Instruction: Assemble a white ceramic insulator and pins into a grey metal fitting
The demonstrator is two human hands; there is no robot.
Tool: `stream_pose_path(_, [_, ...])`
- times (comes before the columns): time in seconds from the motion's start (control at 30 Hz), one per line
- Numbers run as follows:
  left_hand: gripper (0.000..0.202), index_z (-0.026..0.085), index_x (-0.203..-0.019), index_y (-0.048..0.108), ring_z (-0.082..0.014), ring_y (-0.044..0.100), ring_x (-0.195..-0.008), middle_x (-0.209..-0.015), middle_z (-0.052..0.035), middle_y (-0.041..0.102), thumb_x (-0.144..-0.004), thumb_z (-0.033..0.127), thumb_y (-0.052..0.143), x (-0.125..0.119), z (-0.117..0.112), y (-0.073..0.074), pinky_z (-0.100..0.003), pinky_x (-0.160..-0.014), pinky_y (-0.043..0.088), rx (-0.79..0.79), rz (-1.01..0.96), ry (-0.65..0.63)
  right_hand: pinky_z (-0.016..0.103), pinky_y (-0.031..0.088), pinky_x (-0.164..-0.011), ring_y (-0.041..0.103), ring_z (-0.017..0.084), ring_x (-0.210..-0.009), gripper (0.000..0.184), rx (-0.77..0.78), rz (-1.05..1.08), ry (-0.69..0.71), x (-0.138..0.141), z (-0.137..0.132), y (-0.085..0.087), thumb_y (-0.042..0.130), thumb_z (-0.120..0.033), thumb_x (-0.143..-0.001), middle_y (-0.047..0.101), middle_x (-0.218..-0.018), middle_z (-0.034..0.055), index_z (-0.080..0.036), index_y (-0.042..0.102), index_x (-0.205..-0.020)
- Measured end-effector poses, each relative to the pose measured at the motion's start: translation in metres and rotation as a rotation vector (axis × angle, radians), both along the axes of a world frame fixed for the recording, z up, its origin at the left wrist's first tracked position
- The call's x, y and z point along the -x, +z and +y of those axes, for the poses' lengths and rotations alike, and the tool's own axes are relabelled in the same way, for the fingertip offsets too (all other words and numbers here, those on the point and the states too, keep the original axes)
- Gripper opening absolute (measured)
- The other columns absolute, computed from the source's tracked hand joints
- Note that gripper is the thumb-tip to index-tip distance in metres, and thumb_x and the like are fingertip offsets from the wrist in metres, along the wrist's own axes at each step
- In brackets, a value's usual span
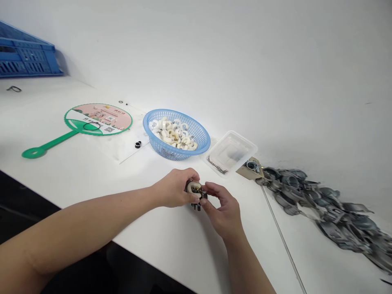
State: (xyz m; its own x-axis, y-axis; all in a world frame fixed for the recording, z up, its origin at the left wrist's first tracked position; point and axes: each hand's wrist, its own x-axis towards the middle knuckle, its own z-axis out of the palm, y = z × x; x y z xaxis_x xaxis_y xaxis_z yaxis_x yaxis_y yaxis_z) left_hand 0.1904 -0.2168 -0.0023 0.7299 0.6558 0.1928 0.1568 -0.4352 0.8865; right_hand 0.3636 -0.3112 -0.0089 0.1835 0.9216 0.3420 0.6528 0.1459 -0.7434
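Note:
My left hand (176, 188) and my right hand (223, 208) meet near the middle of the white table (171, 245). Between them they pinch a small assembly (196, 193): a white ring-shaped part with a dark metal piece under it. The left fingers wrap round the white ring from the left. From the right, my right thumb and fingertips press on the dark piece. The part is held just above the tabletop.
A blue basket (177, 134) of white ring parts stands behind the hands. Right of it sit a clear plastic tray (231, 153) and a long heap of grey metal clips (324, 212). A green-handled round fan (92, 121) lies at left, a blue crate (26, 55) at far left.

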Motion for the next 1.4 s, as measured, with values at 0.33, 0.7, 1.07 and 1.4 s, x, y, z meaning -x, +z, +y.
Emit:
stream_pose_path(0.33, [0.035, 0.022, -0.093, 0.052, -0.0145, 0.056, -0.070, -0.081, 0.0012, 0.062, -0.064, 0.032, 0.069, -0.001, 0.000, -0.001, -0.025, -0.057, 0.044, -0.019, -0.001, 0.004, 0.041, 0.052, -0.080, 0.061, 0.020, -0.089, 0.041, -0.046, 0.202, 0.079, -0.003, 0.004, -0.013, 0.068, -0.030, -0.074, 0.063, -0.095, 0.0052, -0.025, 0.054, -0.113])
stream_pose_path(0.7, [0.055, 0.022, -0.114, 0.048, -0.0223, 0.060, -0.097, -0.109, -0.0060, 0.064, -0.065, 0.027, 0.070, 0.004, 0.002, -0.001, -0.035, -0.080, 0.048, 0.045, -0.051, -0.079, 0.039, 0.053, -0.075, 0.060, 0.019, -0.084, 0.044, -0.102, 0.182, 0.091, 0.003, -0.003, -0.016, 0.069, -0.028, -0.074, 0.059, -0.091, 0.0042, -0.027, 0.055, -0.116])
stream_pose_path(1.07, [0.051, 0.024, -0.110, 0.049, -0.0225, 0.060, -0.096, -0.107, -0.0046, 0.062, -0.064, 0.019, 0.070, 0.006, 0.002, -0.002, -0.035, -0.077, 0.051, 0.155, -0.084, -0.148, 0.040, 0.054, -0.073, 0.058, 0.018, -0.079, 0.047, -0.169, -0.017, 0.091, 0.007, -0.009, -0.015, 0.067, -0.021, -0.074, 0.059, -0.089, 0.0032, -0.028, 0.052, -0.119])
stream_pose_path(1.4, [0.044, 0.023, -0.105, 0.052, -0.0204, 0.059, -0.093, -0.102, -0.0033, 0.060, -0.064, 0.015, 0.069, 0.004, 0.002, -0.004, -0.033, -0.077, 0.050, 0.168, -0.102, -0.159, 0.037, 0.052, -0.070, 0.055, 0.017, -0.078, 0.056, -0.155, -0.003, 0.037, 0.012, -0.013, -0.019, 0.064, -0.022, -0.076, 0.057, -0.087, 0.0020, -0.030, 0.043, -0.127])
